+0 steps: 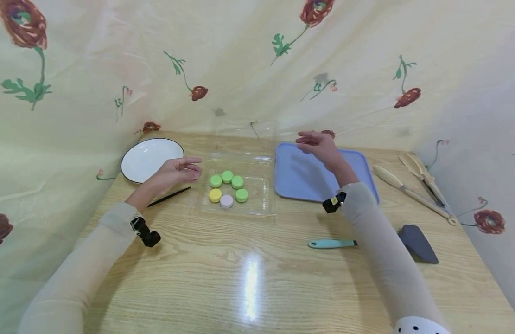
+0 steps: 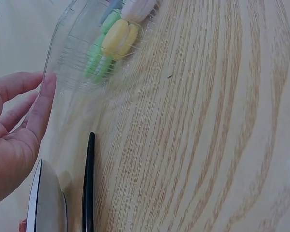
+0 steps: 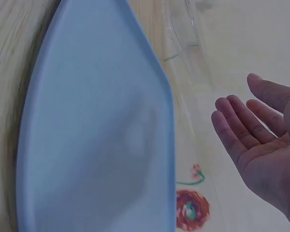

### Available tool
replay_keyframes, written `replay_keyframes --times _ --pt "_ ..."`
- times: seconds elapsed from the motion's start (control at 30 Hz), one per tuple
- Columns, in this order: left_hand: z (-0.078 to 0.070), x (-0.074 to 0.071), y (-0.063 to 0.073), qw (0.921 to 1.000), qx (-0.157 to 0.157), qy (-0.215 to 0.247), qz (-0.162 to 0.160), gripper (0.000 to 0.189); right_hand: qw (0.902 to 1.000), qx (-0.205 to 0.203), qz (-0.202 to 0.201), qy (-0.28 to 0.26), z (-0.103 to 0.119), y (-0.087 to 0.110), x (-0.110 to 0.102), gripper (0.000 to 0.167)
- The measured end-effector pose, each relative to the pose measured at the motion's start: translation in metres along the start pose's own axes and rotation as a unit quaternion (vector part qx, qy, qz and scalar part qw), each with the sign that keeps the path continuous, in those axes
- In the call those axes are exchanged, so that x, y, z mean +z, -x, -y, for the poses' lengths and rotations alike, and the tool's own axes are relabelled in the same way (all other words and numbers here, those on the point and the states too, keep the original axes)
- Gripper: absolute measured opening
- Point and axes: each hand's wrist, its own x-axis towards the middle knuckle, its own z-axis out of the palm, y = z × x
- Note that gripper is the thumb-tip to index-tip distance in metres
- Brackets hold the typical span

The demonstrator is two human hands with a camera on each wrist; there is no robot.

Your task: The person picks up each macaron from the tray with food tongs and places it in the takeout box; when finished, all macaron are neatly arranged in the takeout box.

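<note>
A clear plastic box [image 1: 257, 211] with its lid [image 1: 242, 137] raised at the back holds several green macarons [image 1: 241, 195], a yellow macaron [image 1: 215, 195] and a pale purple macaron [image 1: 226, 201]. My left hand [image 1: 171, 175] is at the box's left side, fingers loosely extended. In the left wrist view its fingertips [image 2: 48, 79] lie close to the clear edge; whether they touch it I cannot tell. Over the blue tray [image 1: 299, 181] hovers my right hand [image 1: 321, 147], its fingers relaxed and slightly bent, holding nothing in the right wrist view.
Behind the left hand stands a white plate [image 1: 150, 157] with a dark rim, and a black stick [image 1: 169, 197] lies beside it. Tongs [image 1: 420, 197] are at the far right. A spatula with a teal handle [image 1: 330, 243] passes under the right forearm.
</note>
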Motion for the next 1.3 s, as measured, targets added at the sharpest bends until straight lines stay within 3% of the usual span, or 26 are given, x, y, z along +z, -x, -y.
replay_keyframes --times 0.33,0.67,1.0,1.3 --pt "0.001 0.0 0.0 1.0 0.003 0.0 -0.001 0.059 0.9929 0.049 0.029 -0.105 -0.009 -0.023 0.027 0.052" --pt "0.001 0.001 -0.001 0.9999 0.007 0.009 -0.005 0.058 0.9692 0.114 0.033 -0.216 -0.008 -0.032 0.039 0.055" --pt "0.0 0.002 -0.002 0.9998 0.004 0.019 -0.008 0.058 0.9634 0.102 0.022 -0.247 -0.007 -0.037 0.048 0.053" --pt "0.002 0.001 -0.004 0.9996 0.0 0.025 -0.014 0.058 0.9605 0.079 -0.011 -0.267 0.001 -0.036 0.05 0.051"
